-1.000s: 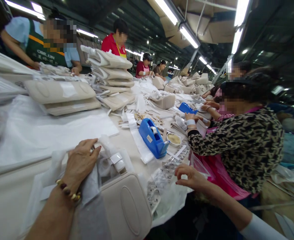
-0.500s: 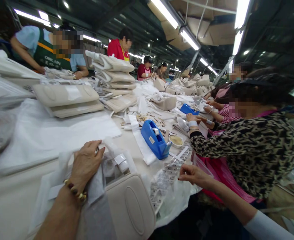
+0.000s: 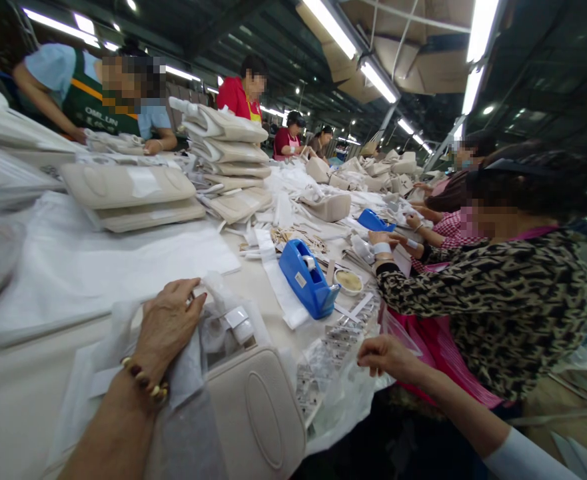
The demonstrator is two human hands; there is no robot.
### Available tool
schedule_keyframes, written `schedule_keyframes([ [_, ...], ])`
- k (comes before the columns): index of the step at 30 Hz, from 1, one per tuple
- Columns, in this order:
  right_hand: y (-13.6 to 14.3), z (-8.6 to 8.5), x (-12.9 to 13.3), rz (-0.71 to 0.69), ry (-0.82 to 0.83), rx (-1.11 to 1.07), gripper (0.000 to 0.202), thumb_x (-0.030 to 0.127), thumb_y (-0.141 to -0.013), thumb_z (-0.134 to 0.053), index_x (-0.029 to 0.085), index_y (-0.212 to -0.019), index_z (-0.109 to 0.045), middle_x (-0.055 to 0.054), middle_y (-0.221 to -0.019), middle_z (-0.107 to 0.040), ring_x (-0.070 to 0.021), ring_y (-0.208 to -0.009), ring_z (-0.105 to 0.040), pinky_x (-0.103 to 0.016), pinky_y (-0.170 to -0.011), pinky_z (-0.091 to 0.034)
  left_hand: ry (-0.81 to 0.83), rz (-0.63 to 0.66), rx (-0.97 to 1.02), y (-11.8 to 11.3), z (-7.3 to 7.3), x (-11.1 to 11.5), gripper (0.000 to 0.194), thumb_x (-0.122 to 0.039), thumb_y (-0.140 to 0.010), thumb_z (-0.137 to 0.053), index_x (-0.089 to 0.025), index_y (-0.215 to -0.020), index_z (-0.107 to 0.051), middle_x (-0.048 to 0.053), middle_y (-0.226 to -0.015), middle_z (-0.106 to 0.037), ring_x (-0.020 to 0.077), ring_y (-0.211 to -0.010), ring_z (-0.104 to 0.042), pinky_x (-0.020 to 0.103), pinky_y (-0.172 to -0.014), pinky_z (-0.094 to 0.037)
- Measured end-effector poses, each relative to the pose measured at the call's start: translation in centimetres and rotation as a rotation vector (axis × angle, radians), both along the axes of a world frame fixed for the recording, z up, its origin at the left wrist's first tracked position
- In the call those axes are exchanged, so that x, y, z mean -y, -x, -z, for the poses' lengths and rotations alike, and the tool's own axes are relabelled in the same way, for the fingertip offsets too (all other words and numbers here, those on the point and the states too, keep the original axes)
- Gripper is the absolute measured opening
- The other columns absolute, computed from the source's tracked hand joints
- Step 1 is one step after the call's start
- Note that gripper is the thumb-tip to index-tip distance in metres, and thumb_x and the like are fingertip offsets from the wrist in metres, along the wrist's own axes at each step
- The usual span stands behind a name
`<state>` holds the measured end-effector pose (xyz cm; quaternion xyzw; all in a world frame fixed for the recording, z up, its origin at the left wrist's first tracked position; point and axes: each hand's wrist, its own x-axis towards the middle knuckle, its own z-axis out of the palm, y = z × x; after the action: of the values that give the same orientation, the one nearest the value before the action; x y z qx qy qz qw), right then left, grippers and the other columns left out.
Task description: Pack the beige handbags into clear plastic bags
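Observation:
My left hand [image 3: 167,325], with a bead bracelet on the wrist, lies on white wrapping [image 3: 123,333] over the top of a beige bag [image 3: 258,420]. Its fingers curl onto the wrapping beside a taped white bundle [image 3: 238,323]. My right hand [image 3: 386,357] is at the table's near right edge. Its fingertips are pinched at a clear plastic bag [image 3: 340,393] that holds several small printed packets [image 3: 336,340]. What exactly the fingertips pinch is too small to tell.
A blue tape dispenser [image 3: 306,277] and a small dish [image 3: 348,281] stand behind the packets. Stacks of beige bags [image 3: 128,193] [image 3: 230,153] fill the table's far side. A co-worker in a leopard-print top [image 3: 488,300] sits close on my right, with more people around the table.
My right hand has drawn slightly right and down along the clear bag. My left hand stays on the wrapping. The view has shifted a little.

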<state>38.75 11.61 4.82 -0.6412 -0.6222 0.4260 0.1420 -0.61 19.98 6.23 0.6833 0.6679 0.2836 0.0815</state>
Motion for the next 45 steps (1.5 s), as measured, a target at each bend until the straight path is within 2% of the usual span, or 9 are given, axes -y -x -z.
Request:
schedule_keyframes([
  [7, 0.3, -0.1, -0.1, 0.042, -0.152, 0.136, 0.017, 0.015, -0.05, -0.069, 0.016, -0.058, -0.054, 0.006, -0.055, -0.047, -0.009, -0.055, -0.041, -0.02, -0.051, -0.03, 0.01, -0.001, 0.007, 0.1, 0.0, 0.1, 0.054, -0.04, -0.078, -0.027, -0.009, -0.114, -0.054, 0.017, -0.118, -0.056, 0.0305, -0.111, -0.05, 0.046, -0.094, -0.039],
  [14, 0.8, -0.5, 0.0, -0.022, -0.141, 0.234, 0.027, 0.022, -0.051, -0.074, 0.016, -0.077, -0.067, 0.004, -0.058, -0.053, -0.0117, -0.057, -0.047, -0.021, -0.052, -0.035, -0.001, -0.008, 0.003, 0.1, 0.2, 0.0, 0.049, -0.037, -0.078, -0.03, -0.013, -0.113, -0.054, 0.014, -0.119, -0.056, 0.0269, -0.112, -0.05, 0.042, -0.097, -0.038],
  [19, 0.5, -1.8, 0.2, -0.082, -0.131, 0.246, 0.03, 0.018, -0.059, -0.061, 0.015, -0.088, -0.069, -0.003, -0.073, -0.067, -0.0158, -0.061, -0.058, -0.024, -0.055, -0.044, -0.007, -0.002, 0.001, 0.1, 0.3, 0.0, 0.047, -0.037, -0.079, -0.03, -0.014, -0.112, -0.054, 0.013, -0.119, -0.056, 0.0264, -0.112, -0.05, 0.041, -0.097, -0.038],
  [24, 0.4, -3.2, -0.1, -0.074, -0.289, 0.288, 0.015, 0.023, -0.068, -0.056, 0.018, -0.075, -0.068, -0.005, -0.077, -0.068, -0.0189, -0.073, -0.06, -0.028, -0.068, -0.045, -0.01, -0.015, 0.007, 0.1, 0.2, 0.0, 0.045, -0.036, -0.079, -0.032, -0.015, -0.111, -0.055, 0.012, -0.117, -0.057, 0.0269, -0.11, -0.052, 0.041, -0.095, -0.039],
  [27, 0.7, -3.7, -0.3, -0.077, -0.333, 0.287, 0.008, 0.027, -0.067, -0.061, 0.019, -0.064, -0.063, 0.0, -0.063, -0.063, -0.0148, -0.063, -0.056, -0.024, -0.06, -0.043, -0.012, -0.012, 0.016, 0.1, 0.2, 0.0, 0.045, -0.036, -0.078, -0.033, -0.014, -0.111, -0.055, 0.013, -0.116, -0.058, 0.0273, -0.109, -0.052, 0.041, -0.096, -0.039],
  [30, 1.4, -4.5, -0.4, -0.037, -0.372, 0.272, 0.017, 0.034, -0.071, -0.058, 0.019, -0.063, -0.057, 0.002, -0.056, -0.054, -0.0106, -0.051, -0.049, -0.02, -0.048, -0.039, -0.023, -0.003, 0.037, 0.1, 0.3, 0.0, 0.047, -0.035, -0.078, -0.034, -0.011, -0.112, -0.055, 0.015, -0.117, -0.057, 0.0286, -0.11, -0.051, 0.043, -0.097, -0.037],
  [35, 4.3, -6.9, -0.6, 0.071, -0.501, 0.095, 0.03, 0.048, -0.075, -0.055, 0.019, -0.073, -0.056, 0.003, -0.054, -0.049, -0.0081, -0.043, -0.042, -0.02, -0.041, -0.036, -0.04, 0.009, 0.073, 0.1, 0.4, 0.1, 0.044, -0.031, -0.079, -0.036, -0.01, -0.111, -0.056, 0.016, -0.115, -0.058, 0.0294, -0.109, -0.051, 0.046, -0.096, -0.038],
  [41, 11.0, -10.1, -1.6, -0.165, -0.583, 0.037, 0.028, 0.046, -0.077, -0.058, 0.02, -0.069, -0.063, 0.001, -0.054, -0.051, -0.0099, -0.049, -0.044, -0.02, -0.042, -0.034, -0.082, -0.063, 0.093, 0.2, 0.2, 0.2, 0.044, -0.014, -0.07, -0.045, -0.011, -0.112, -0.054, 0.012, -0.116, -0.059, 0.0219, -0.109, -0.052, 0.037, -0.097, -0.04],
  [45, 15.9, -11.7, -2.3, -0.259, -0.426, -0.237, 0.029, 0.046, -0.074, -0.061, 0.019, -0.065, -0.061, 0.004, -0.047, -0.043, -0.0062, -0.04, -0.035, -0.019, -0.036, -0.026, -0.119, -0.144, 0.112, 0.3, -0.3, 0.8, 0.044, -0.011, -0.066, -0.05, -0.01, -0.11, -0.056, 0.012, -0.112, -0.058, 0.0238, -0.109, -0.049, 0.035, -0.099, -0.037],
])
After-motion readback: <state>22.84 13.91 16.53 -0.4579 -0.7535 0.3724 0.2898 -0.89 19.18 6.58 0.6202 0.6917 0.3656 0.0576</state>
